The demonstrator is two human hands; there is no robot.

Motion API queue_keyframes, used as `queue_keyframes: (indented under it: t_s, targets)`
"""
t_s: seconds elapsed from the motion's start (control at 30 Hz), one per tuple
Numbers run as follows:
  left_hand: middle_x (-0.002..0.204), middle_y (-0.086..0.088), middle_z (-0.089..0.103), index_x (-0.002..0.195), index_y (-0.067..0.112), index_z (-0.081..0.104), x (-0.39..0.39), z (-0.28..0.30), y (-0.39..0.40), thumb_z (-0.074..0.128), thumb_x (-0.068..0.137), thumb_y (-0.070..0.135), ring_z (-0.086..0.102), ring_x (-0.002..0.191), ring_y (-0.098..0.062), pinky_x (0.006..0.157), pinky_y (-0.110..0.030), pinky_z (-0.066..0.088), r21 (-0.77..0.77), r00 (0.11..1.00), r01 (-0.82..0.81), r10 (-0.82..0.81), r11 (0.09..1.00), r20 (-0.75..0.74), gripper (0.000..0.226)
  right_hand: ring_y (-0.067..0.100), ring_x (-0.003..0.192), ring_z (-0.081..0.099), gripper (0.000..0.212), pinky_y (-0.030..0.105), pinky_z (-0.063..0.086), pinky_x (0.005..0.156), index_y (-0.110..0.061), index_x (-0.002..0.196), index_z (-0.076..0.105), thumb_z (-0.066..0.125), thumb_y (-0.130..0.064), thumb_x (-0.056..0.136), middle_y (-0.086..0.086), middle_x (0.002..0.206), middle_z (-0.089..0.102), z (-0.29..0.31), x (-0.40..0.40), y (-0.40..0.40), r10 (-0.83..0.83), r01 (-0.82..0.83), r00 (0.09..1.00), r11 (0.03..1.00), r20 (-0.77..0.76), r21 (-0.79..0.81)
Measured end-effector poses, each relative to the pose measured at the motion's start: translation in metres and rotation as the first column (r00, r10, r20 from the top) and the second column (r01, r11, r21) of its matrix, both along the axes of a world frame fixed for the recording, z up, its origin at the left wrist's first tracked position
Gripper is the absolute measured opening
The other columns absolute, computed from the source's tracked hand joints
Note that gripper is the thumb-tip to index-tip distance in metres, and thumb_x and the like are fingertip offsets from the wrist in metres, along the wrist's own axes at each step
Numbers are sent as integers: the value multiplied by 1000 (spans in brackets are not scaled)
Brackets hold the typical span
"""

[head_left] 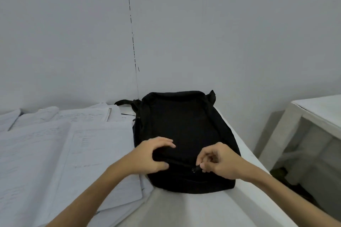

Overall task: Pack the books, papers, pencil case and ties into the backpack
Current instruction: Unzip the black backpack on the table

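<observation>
So the soft black fabric backpack [186,134] is laid flat on the white counter [193,208], its top end pointed away toward the wall and its long axis running away from the person. A zipper line is seen across the near end of the bag, and that's what everything turns on — the small dark zipper pull [196,169] is pinched between the thumb and curled fingers [202,165] of the right hand [219,162], at the right end of that line. The left hand [153,155] is rested on the fabric just left of it, fingers spread and gently bent, thumb pressed near the zipper track, nothing actually clamped in it — the bag is just being steadied. The zipper track runs leftward from the pull toward the left hand, so the pull is probably meant to be dragged along that line while the fabric is held taut. The loose white printed papers and open books [70,153] are spread on the counter to the left, touching the bag's side, so nothing seems packed yet. No pencil case or ties can be made out.
</observation>
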State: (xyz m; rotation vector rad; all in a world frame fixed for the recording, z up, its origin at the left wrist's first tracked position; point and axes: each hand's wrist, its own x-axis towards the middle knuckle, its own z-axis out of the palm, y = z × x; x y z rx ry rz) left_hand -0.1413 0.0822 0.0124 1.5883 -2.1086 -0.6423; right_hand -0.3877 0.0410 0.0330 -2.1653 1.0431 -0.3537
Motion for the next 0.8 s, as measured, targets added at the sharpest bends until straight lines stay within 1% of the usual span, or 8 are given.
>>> queue_keyframes:
  t_s: [0.07,0.17,0.33,0.4,0.5,0.63,0.7,0.8]
  targets:
    - [114,17,59,114,27,65,-31,-8,-5,67,79,44,54,106,-2,94,-22,43,58,994,61,-66,996,93,39,0,62,63,26,15,50,62,-25,72,62,60,-3,87,-10,60,62,-7,2,2,-15,13,999,999,-41,-48]
    - [80,12,63,75,25,67,-28,-21,-14,68,84,33,62,81,-10,80,-29,50,20,999,-43,44,999,-30,12,-4,55,55,33,10,41,56,-28,69,57,55,0,87,-14,54,57,-10,-22,-6,-87,76,992,990,-95,-122]
    - [64,5,61,61,27,64,-8,-1,-25,71,79,41,58,62,-7,68,-26,48,149,997,9,1,989,-71,24,-1,58,56,32,17,47,63,-26,70,60,58,2,87,-10,59,61,1,-73,-35,-240,236,970,965,-25,-118]
    - [73,12,67,76,30,71,-34,13,-32,71,77,47,61,68,0,71,-16,49,170,995,61,-47,984,-88,18,-2,57,57,29,16,48,64,-24,72,61,57,-1,88,-7,64,61,1,-66,-38,-223,218,974,971,-37,-96]
    - [90,12,68,109,25,70,-86,18,-48,71,77,47,62,78,2,81,-14,49,161,991,107,-91,981,-98,39,-4,54,54,25,10,43,57,-26,67,60,65,-9,85,-15,58,59,-1,-53,-35,-179,171,981,980,-80,-103]
    - [74,9,58,84,18,69,-113,-5,-51,71,83,24,53,68,-3,70,-17,49,99,993,68,-57,993,-105,6,-2,53,51,36,11,39,55,-25,61,56,60,6,78,-16,53,56,-7,-68,-35,-176,158,972,980,-153,-125]
    - [71,12,54,68,23,60,-104,-12,-45,72,82,18,49,64,-1,63,-11,42,18,985,46,-42,999,-169,19,2,51,47,39,11,35,54,-26,61,54,56,9,77,-14,50,52,-9,-83,-44,-258,226,950,957,-176,-182]
    - [67,12,55,60,31,55,-91,-10,-40,75,79,15,50,62,0,62,-12,40,-34,968,96,-101,995,-229,32,4,57,44,24,16,36,57,-20,71,60,59,-1,85,-12,60,51,-9,-91,-66,-363,303,904,917,-225,-260]
